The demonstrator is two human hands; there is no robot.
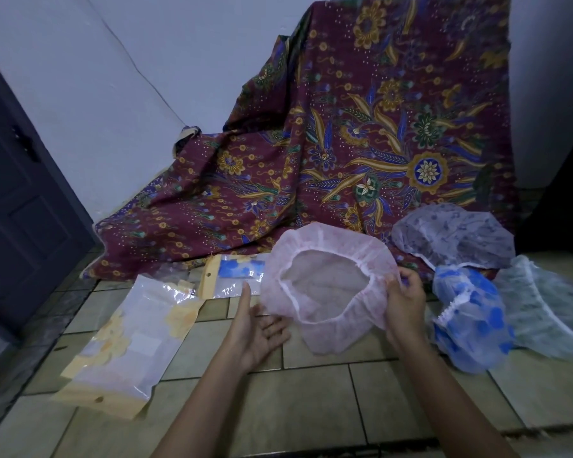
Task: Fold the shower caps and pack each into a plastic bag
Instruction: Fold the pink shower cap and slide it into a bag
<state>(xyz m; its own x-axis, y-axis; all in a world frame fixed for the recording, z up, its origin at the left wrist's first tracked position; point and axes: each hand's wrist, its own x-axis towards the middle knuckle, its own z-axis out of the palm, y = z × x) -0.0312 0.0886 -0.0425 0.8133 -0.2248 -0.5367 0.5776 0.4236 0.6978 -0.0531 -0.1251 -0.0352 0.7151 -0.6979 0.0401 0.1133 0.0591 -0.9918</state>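
From the head: pinching the pink shower cap (pixel 328 292) at its right rim with curled right hand (pixel 406 300) fingers; left hand (pixel 258 328) fingers straight, holding nothing, at its left edge. Right of that cap, blue-dotted cap (pixel 470 319); left, filled plastic bag (pixel 136 342).
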